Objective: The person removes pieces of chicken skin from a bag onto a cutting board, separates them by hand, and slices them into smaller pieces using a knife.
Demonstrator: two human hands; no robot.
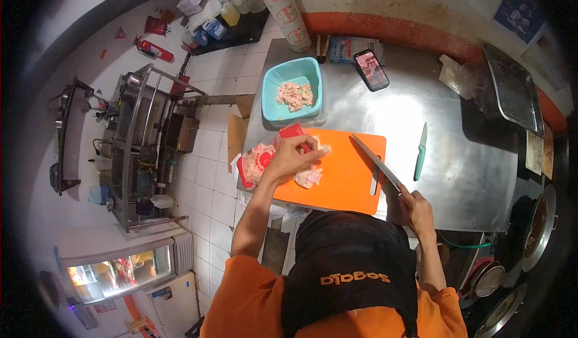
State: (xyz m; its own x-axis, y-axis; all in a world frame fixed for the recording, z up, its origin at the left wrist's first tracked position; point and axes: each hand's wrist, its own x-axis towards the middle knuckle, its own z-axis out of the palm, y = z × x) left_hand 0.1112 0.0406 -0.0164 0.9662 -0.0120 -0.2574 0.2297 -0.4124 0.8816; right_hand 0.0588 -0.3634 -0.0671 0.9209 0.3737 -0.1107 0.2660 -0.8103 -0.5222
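My left hand [293, 157] is over the left part of an orange cutting board [355, 184], its fingers pinched on a pale piece of raw meat [324, 148]. More raw meat [308, 177] lies on the board just below that hand. A red and clear printed plastic bag [257, 164] with pinkish contents rests at the board's left edge, partly hidden by my left wrist. My right hand [416, 208] is closed around the handle of a long knife [376, 162]. Its blade slants over the board's right side, tip pointing up and left.
A turquoise tub [269, 100] with chopped raw meat stands beyond the board. To the right on the steel table [469, 175] lies a green-handled knife [419, 157]. A phone [371, 70] and a dark tray [513, 91] are toward the wall. Pans [540, 226] sit at far right.
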